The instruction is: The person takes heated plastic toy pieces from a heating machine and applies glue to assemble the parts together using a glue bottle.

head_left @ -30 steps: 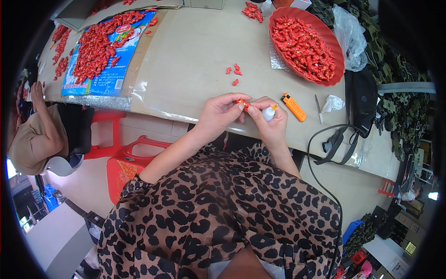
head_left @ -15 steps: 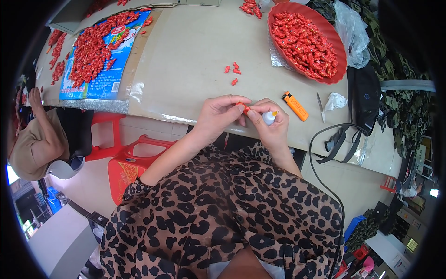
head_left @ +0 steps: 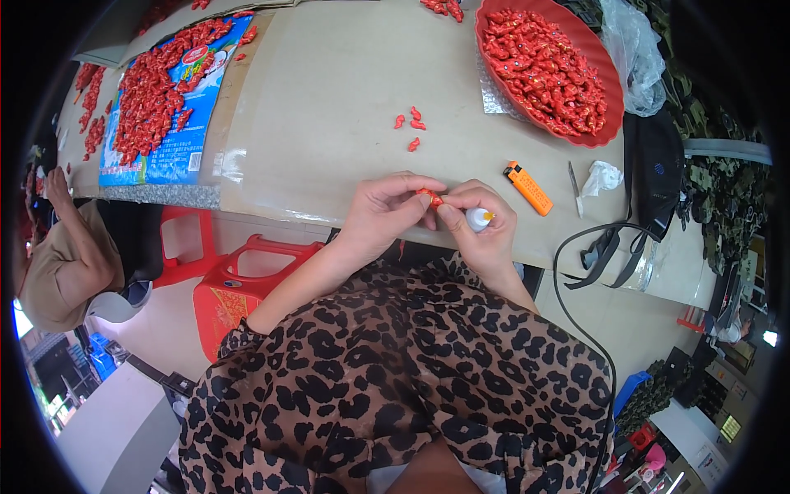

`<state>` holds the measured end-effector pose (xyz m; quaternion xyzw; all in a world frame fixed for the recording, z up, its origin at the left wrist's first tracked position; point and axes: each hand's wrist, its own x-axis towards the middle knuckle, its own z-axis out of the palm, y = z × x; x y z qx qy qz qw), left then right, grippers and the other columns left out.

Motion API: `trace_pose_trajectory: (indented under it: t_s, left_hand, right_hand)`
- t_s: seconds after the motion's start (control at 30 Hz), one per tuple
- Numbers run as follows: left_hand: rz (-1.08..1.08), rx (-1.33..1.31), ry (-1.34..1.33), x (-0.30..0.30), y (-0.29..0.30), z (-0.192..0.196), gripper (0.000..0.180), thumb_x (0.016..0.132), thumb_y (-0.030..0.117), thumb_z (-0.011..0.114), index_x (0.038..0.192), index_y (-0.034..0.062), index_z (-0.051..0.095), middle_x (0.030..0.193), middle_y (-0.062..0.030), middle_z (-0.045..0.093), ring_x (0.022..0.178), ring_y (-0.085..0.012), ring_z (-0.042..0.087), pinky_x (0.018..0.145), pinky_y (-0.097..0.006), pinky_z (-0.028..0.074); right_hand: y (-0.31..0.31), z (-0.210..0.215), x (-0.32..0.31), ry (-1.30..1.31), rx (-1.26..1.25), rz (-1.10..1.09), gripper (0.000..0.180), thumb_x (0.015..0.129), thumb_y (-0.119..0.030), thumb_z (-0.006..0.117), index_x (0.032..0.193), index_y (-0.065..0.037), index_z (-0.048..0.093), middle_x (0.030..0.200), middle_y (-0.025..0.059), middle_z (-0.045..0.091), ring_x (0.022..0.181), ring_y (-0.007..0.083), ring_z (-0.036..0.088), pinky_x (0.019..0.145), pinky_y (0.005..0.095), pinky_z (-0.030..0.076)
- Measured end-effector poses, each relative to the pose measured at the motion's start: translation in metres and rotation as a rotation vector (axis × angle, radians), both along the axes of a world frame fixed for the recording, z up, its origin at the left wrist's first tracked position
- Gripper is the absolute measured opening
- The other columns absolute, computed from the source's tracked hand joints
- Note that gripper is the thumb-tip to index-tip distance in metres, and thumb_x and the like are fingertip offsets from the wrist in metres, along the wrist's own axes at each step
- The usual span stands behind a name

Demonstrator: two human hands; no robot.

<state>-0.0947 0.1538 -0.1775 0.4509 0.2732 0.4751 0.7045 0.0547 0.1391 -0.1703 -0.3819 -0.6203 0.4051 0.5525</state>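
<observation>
My left hand (head_left: 384, 207) pinches a small red figure-like piece (head_left: 430, 198) between thumb and fingers, just over the table's near edge. The fingertips of my right hand (head_left: 487, 229) touch the same piece from the other side. A small white bottle with a yellow tip (head_left: 478, 218) is tucked in the curled fingers of my right hand, its tip pointing right. Several loose red pieces (head_left: 414, 144) lie on the table beyond my hands. The exact shape of the pinched piece is partly hidden by my fingers.
Right of my hands lie an orange lighter (head_left: 528, 188), a thin blade-like tool (head_left: 575, 189) and a crumpled tissue (head_left: 603, 177). A red scalloped bowl (head_left: 613, 107) heaped with red pieces stands far right. More pieces cover a blue sheet (head_left: 177, 156) at left, near a seated person (head_left: 70, 263).
Both hands keep hold of the red piece, with only slight finger shifts. The view has moved a little. The person at left has lowered a hand slightly.
</observation>
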Motion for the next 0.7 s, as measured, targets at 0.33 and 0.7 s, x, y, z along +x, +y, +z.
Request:
trace_pose_trajectory:
  t_s: [0.33,0.7]
  left_hand:
    - [0.008,0.042,0.021,0.000,-0.002,-0.006,0.017,0.080,-0.003,0.046,0.093,-0.0049,0.056,0.084,-0.0097,0.053,0.070,-0.0152,0.054,0.063,-0.025,0.047]
    - [0.020,0.047,0.019,-0.002,-0.006,-0.011,0.017,0.079,-0.003,0.047,0.093,-0.0035,0.056,0.085,-0.0075,0.054,0.071,-0.0117,0.056,0.064,-0.022,0.047]
  right_hand:
    - [-0.002,-0.007,-0.002,-0.014,0.035,-0.001,0.005,0.070,0.005,0.057,0.073,0.002,0.055,0.069,0.0086,0.055,0.061,0.0134,0.053,0.056,0.0232,0.043]
    - [-0.005,-0.009,-0.005,0.003,0.044,0.026,0.004,0.071,0.006,0.056,0.072,0.003,0.054,0.069,0.0090,0.054,0.059,0.0134,0.053,0.054,0.0234,0.044]
